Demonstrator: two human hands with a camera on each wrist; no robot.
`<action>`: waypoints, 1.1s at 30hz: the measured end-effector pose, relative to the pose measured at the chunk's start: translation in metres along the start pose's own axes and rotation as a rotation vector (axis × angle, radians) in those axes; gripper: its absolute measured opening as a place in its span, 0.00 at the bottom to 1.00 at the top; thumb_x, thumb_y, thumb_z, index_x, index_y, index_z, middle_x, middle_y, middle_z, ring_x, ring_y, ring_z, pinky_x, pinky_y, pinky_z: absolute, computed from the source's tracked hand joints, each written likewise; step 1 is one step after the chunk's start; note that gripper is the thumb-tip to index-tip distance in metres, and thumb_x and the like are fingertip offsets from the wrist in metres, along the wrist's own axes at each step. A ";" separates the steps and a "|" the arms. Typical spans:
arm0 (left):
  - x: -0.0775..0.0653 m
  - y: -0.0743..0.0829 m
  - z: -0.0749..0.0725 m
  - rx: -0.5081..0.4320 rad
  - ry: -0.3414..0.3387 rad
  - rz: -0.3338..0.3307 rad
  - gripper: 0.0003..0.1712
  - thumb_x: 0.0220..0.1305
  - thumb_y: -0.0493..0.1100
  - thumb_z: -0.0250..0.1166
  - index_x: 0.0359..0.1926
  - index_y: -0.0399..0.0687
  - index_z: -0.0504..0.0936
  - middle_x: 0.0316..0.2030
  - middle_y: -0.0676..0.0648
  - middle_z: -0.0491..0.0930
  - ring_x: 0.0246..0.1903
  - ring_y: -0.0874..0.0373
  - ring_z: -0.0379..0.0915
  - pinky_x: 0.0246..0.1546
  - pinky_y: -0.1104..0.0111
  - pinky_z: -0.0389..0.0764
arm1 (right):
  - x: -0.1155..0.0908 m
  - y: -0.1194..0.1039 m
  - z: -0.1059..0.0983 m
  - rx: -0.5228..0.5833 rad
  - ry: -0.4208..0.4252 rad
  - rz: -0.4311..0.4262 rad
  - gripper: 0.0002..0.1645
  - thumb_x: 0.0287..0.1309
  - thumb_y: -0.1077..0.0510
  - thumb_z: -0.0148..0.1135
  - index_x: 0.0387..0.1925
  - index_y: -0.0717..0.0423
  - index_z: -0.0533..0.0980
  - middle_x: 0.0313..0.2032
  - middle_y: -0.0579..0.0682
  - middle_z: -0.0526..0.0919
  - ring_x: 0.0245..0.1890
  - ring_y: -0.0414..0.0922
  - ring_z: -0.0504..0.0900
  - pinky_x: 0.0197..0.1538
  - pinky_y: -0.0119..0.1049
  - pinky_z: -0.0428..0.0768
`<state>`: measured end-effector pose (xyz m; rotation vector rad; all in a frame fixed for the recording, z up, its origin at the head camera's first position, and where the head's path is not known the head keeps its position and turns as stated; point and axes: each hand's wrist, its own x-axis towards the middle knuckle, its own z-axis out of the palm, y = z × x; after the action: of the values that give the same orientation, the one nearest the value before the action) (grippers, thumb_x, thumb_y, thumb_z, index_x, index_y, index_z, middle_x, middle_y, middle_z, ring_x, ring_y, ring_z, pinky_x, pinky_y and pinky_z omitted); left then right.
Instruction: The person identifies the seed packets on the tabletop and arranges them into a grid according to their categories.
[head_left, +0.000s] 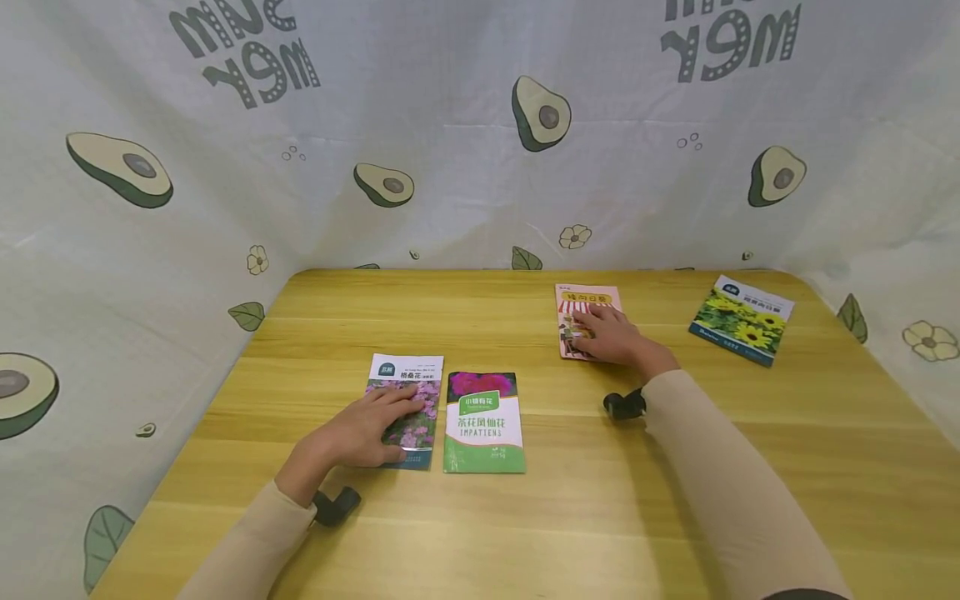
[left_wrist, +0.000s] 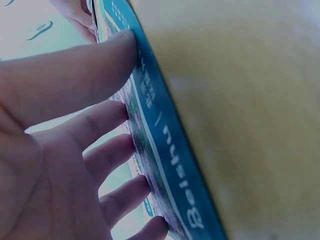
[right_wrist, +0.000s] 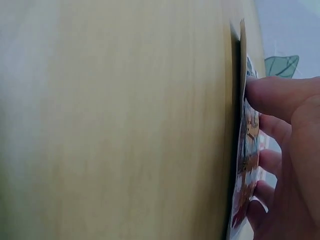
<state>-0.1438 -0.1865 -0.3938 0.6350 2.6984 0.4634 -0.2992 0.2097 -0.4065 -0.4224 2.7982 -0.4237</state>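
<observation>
My left hand (head_left: 363,429) rests on a seed packet (head_left: 422,421) printed with pink-purple flowers, at the left of the table. Seen from the left wrist, its thumb and spread fingertips touch the packet's face near the blue strip (left_wrist: 167,137). Immediately right of it lies a green and white packet marked IMPATIENS (head_left: 483,437), untouched. Farther back, my right hand (head_left: 618,337) lies over a pink packet (head_left: 589,294) with a striped awning picture, covering its lower right part. In the right wrist view, the thumb and fingertips press on that packet's face (right_wrist: 246,145).
A seed packet with yellow flowers (head_left: 742,321) lies tilted at the back right of the wooden table (head_left: 525,533). White cloth with avocado prints (head_left: 450,217) hangs behind and along both sides. A black wrist strap piece (head_left: 625,406) sits under the right wrist.
</observation>
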 end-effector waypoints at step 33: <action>0.000 0.001 -0.001 0.019 -0.004 -0.014 0.40 0.60 0.46 0.69 0.73 0.50 0.66 0.77 0.45 0.56 0.76 0.36 0.49 0.73 0.38 0.56 | 0.010 -0.019 0.006 0.002 0.010 -0.019 0.39 0.71 0.46 0.48 0.77 0.55 0.54 0.77 0.66 0.47 0.76 0.69 0.42 0.74 0.70 0.48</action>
<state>-0.1441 -0.1855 -0.3925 0.6207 2.7044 0.4327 -0.3018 0.1881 -0.4078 -0.4484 2.8052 -0.4342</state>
